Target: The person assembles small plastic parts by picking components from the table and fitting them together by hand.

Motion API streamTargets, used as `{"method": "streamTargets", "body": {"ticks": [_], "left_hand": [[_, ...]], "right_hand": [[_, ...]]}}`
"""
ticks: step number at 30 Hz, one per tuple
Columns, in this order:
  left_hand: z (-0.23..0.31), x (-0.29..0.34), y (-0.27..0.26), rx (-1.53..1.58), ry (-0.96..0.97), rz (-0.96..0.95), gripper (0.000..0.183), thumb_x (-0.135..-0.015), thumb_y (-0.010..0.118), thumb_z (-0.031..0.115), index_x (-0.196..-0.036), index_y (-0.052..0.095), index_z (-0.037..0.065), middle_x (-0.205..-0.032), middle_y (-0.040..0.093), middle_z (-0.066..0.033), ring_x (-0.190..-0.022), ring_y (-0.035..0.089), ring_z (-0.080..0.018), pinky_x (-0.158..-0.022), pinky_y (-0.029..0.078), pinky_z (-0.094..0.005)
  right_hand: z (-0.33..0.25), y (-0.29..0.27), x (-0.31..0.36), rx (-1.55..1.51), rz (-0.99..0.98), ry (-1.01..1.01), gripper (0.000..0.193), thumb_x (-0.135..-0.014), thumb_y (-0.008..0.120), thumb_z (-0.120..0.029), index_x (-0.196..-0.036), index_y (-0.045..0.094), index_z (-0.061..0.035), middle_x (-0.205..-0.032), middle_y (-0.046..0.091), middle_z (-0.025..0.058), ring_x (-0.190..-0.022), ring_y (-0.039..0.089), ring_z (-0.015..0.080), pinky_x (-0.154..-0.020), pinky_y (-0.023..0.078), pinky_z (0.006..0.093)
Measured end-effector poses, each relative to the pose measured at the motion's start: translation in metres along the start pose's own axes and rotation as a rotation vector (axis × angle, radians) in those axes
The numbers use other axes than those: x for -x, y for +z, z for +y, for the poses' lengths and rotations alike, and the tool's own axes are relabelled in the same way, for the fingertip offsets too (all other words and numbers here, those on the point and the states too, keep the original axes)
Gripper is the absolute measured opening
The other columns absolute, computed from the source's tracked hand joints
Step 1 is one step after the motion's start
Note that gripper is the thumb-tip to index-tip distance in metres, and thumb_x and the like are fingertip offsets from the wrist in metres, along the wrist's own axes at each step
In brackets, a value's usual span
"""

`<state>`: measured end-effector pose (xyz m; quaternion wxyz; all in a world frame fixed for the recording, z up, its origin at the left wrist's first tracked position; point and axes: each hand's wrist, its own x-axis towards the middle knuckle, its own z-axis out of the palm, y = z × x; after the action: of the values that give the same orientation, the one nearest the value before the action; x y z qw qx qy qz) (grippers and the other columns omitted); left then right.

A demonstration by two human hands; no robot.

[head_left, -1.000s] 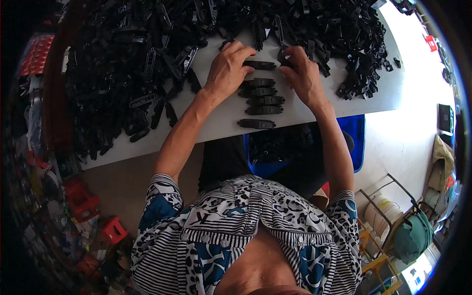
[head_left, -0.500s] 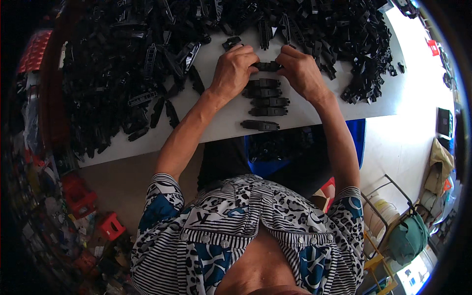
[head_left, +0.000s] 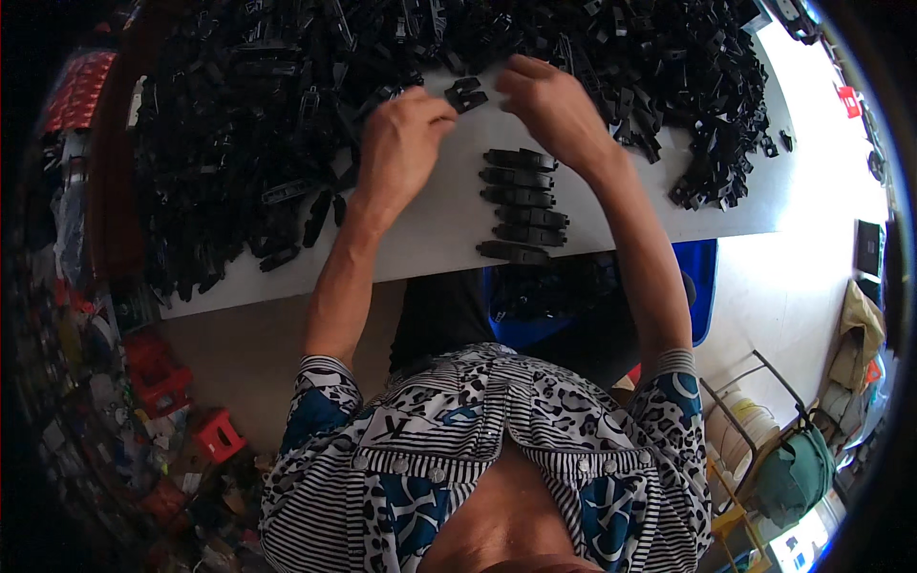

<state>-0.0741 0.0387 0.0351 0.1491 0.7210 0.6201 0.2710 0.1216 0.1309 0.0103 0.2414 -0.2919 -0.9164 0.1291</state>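
My left hand [head_left: 403, 143] is at the right edge of the left heap of black plastic parts [head_left: 239, 143], fingers curled inward; whatever lies in them is hidden. My right hand [head_left: 552, 100] is raised over the table at the far side, its bent fingertips smeared by motion. Between the two hands a small black plastic piece [head_left: 466, 95] lies loose on the white tabletop. Nearer to me, several long, narrow black plastic parts [head_left: 523, 197] lie crosswise in a column, one behind another, reaching almost to the table's front edge.
More black parts [head_left: 707, 124] are heaped across the back and right of the white table [head_left: 420, 244]. Below its front edge stands a blue bin [head_left: 702, 286] with black parts inside. Red stools [head_left: 218, 436] are at the lower left; a metal-framed cart [head_left: 764, 411] is at the right.
The black part that both hands held is gone from between them; the column's far end now seems to have one more. My hands have moved apart, the left leftward, the right away from me.
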Motion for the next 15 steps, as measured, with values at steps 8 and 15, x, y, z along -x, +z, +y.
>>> {"method": "streamTargets", "body": {"ticks": [8, 15], "left_hand": [[-0.005, -0.02, 0.011, -0.104, 0.061, 0.139, 0.023, -0.084, 0.064, -0.005, -0.104, 0.071, 0.003, -0.091, 0.064, -0.0104, -0.082, 0.066, -0.0231, -0.069, 0.053, -0.0345], [-0.002, -0.07, 0.057, -0.177, 0.296, 0.094, 0.04, -0.083, 0.06, -0.011, -0.114, 0.071, 0.011, -0.095, 0.056, -0.008, -0.093, 0.063, -0.0257, -0.084, 0.057, -0.038]], "right_hand": [[-0.012, 0.031, -0.002, 0.229, -0.016, -0.099, 0.031, -0.077, 0.065, -0.002, -0.108, 0.064, -0.0059, -0.101, 0.063, 0.0123, -0.091, 0.066, 0.0292, -0.071, 0.057, 0.0365], [-0.005, -0.022, 0.056, -0.951, 0.324, 0.516, 0.016, -0.094, 0.057, -0.003, -0.108, 0.065, -0.0029, -0.092, 0.063, 0.0032, -0.07, 0.063, 0.0113, -0.056, 0.05, 0.0239]]}}
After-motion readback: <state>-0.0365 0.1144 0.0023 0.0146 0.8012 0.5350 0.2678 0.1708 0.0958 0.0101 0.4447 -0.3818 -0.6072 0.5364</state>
